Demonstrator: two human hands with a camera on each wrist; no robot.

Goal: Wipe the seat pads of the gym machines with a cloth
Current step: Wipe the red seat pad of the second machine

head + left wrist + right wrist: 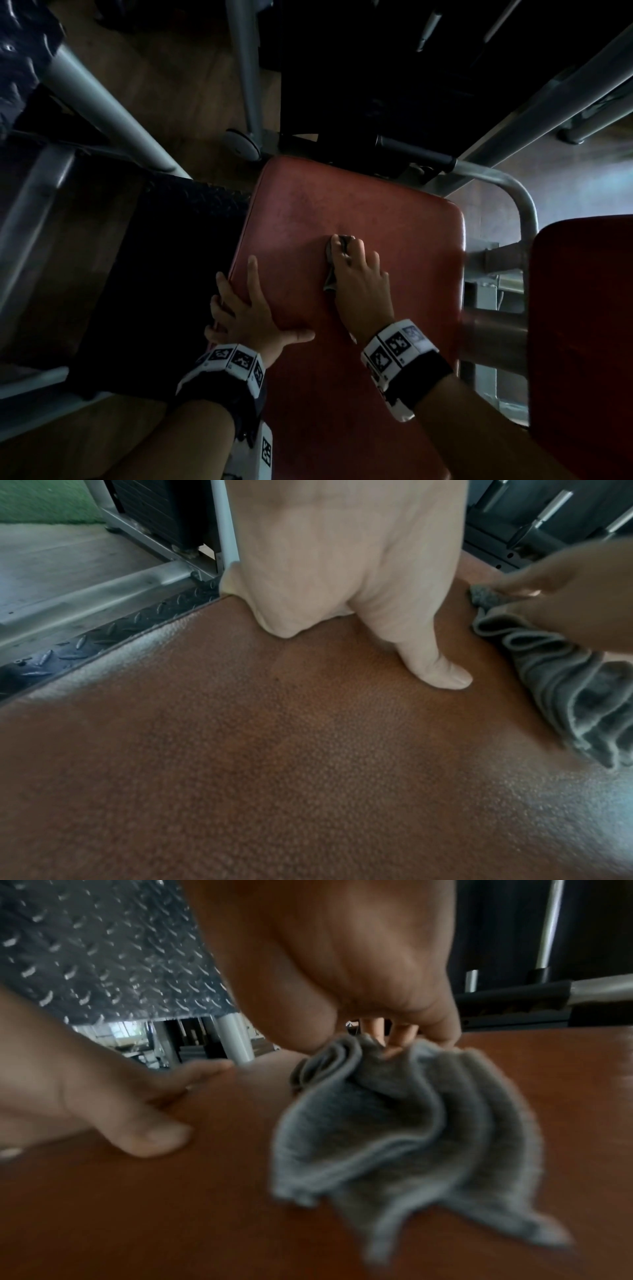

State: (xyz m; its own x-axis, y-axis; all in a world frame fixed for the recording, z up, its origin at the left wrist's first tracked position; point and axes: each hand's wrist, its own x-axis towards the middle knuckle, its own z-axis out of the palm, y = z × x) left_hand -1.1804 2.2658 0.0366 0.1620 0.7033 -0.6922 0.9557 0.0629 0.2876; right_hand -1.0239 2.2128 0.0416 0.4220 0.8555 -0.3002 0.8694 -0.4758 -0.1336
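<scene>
A red leather seat pad (342, 212) fills the middle of the head view. My left hand (246, 308) holds its left edge: index finger and thumb lie on top while the other fingers curl over the side. My right hand (359, 281) is out on the middle of the pad, gripping a bunched grey cloth (330, 277) against the surface. In the left wrist view my thumb (441, 674) presses on the grained pad (274, 750), with the cloth (565, 685) at the right. The right wrist view shows the cloth (394, 1123) blurred, hanging from my right hand (342, 961) onto the pad (171, 1218).
A black diamond-plate footplate (178, 240) lies left of the pad. Grey frame tubes (102, 99) cross at the upper left and right. A black-gripped handle (411, 150) and dark weight stack (376, 68) stand behind the pad. A second red pad (582, 325) is at the right.
</scene>
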